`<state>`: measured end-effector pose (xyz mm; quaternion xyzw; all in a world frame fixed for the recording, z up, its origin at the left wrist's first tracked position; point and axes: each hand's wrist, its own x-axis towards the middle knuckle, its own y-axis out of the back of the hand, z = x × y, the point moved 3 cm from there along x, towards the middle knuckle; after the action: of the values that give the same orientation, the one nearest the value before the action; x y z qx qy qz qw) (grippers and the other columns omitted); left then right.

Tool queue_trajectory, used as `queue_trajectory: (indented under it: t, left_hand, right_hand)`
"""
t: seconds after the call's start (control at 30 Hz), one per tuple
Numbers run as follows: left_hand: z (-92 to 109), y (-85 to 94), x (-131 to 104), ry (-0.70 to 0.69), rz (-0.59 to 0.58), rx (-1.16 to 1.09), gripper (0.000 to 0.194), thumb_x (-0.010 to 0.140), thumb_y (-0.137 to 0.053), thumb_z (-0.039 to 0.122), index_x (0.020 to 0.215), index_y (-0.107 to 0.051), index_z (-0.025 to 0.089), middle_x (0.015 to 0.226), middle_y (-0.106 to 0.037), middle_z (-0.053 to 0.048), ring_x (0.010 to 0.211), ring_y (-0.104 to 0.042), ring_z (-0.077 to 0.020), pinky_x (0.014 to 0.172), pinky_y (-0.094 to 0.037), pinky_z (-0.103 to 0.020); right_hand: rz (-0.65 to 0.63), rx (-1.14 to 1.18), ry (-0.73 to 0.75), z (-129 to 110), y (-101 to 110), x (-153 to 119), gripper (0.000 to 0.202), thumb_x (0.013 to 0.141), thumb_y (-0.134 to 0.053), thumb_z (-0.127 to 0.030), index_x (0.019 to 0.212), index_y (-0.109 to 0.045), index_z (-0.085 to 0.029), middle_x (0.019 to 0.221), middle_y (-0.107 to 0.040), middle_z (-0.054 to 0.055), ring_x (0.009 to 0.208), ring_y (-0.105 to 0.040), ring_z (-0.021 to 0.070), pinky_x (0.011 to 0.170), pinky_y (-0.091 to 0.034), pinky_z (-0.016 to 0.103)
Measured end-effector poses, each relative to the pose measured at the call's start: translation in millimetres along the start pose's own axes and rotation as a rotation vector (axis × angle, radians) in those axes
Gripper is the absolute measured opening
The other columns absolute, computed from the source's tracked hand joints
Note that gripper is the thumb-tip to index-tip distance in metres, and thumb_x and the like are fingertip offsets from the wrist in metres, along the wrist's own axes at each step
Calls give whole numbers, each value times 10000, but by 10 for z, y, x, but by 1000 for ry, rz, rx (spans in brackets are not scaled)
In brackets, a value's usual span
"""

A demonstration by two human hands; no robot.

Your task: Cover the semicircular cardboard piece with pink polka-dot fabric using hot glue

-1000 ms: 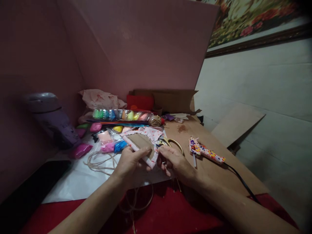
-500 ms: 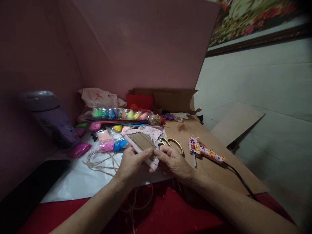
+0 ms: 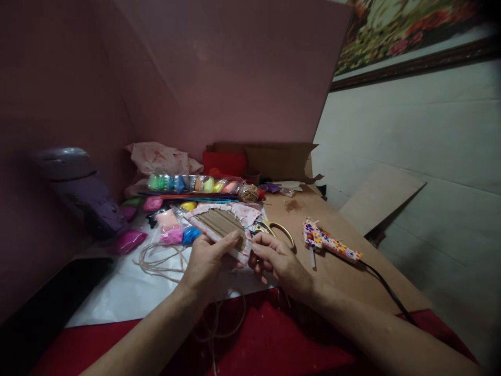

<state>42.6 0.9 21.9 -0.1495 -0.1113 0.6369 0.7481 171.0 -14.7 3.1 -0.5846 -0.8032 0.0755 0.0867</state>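
Observation:
A curved piece of cardboard (image 3: 221, 223) with pink-spotted fabric folded over its edges is held up near the middle of the view. My left hand (image 3: 207, 263) grips its lower left part, thumb on top of the cardboard. My right hand (image 3: 277, 261) is at the right edge of the piece, thumb and index finger pinched together by the fabric border; whether anything is between them is too small to tell. Gold-handled scissors (image 3: 278, 230) lie just behind my right hand. Thin twine (image 3: 230, 331) hangs below the hands over the red cloth (image 3: 270, 334).
A patterned glue gun (image 3: 331, 244) lies on the brown board (image 3: 371, 282) at right. Coiled twine (image 3: 160, 263), bagged clay (image 3: 170, 222) and a twine ball (image 3: 249, 193) sit behind. A purple bottle (image 3: 82, 193) stands left, near a dark flat object (image 3: 58, 297).
The fabric-edged cardboard has shifted slightly left and tilted in my left hand. The fingers of my right hand have moved off the cardboard's surface to its right edge.

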Motion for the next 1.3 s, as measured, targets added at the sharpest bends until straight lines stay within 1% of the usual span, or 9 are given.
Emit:
queue_trajectory:
  t: [0.23,0.4,0.53,0.63,0.77,0.87,1.0,1.13,1.3]
  left_hand:
    - [-25,-25,-32,-9,-71,57,209,673,-678,299,730,-630,103,624,-639,-54,505,-581,-145,485,-476,-259]
    - [-27,-54,-42,5,-47,-14,194,618,-721,267,693,-607,129,568,-601,-2,456,-547,-121,448,-459,-243]
    - [-54,-48,-23,26,-22,-56,196,605,-732,244,686,-600,125,561,-591,12,448,-529,-102,428,-434,-214]
    - [-80,-24,-5,32,-7,-104,181,626,-719,227,707,-596,123,574,-596,13,452,-523,-93,407,-407,-195]
    - [-86,-17,3,31,-36,-143,164,668,-689,234,723,-585,119,576,-596,4,450,-516,-91,391,-383,-189]
    - [-90,-12,4,58,-24,-191,170,661,-694,229,731,-577,128,569,-587,15,446,-516,-93,407,-401,-202]
    - [-113,7,16,68,6,-255,214,618,-725,216,764,-589,138,604,-608,18,476,-540,-100,444,-428,-213]
    - [-146,21,24,62,46,-271,227,587,-743,182,751,-593,133,623,-620,20,520,-566,-99,500,-456,-212]
    - [-160,-16,9,83,24,-209,190,631,-713,198,740,-572,131,572,-605,18,439,-544,-101,413,-432,-209]
  right_hand:
    - [12,-5,1,29,13,14,224,770,-549,-360,692,-429,-188,546,-491,-51,407,-389,57,348,-308,149]
    - [-1,9,19,28,15,12,256,770,-567,-360,660,-404,-197,477,-454,-78,368,-340,51,344,-297,157]
    - [0,1,26,22,6,20,276,743,-603,-373,655,-412,-195,466,-438,-85,357,-324,47,338,-287,160]
    - [-6,-2,27,19,2,25,270,746,-600,-388,678,-428,-190,500,-460,-72,377,-352,51,348,-294,162]
    - [-6,25,1,13,8,18,267,805,-499,-423,708,-467,-176,589,-510,-28,444,-419,68,356,-316,159]
    - [-4,-13,-4,7,2,11,234,763,-557,-388,712,-474,-175,586,-510,-35,429,-413,61,364,-318,164]
    - [2,-49,5,26,-22,15,232,723,-617,-340,695,-443,-189,487,-450,-80,364,-351,52,349,-266,174]
    - [32,-35,6,56,-44,25,291,717,-639,-392,693,-431,-190,474,-430,-92,369,-329,44,357,-236,167]
    - [19,2,-72,76,-54,37,334,755,-590,-470,686,-416,-193,481,-418,-92,352,-304,37,331,-221,157]
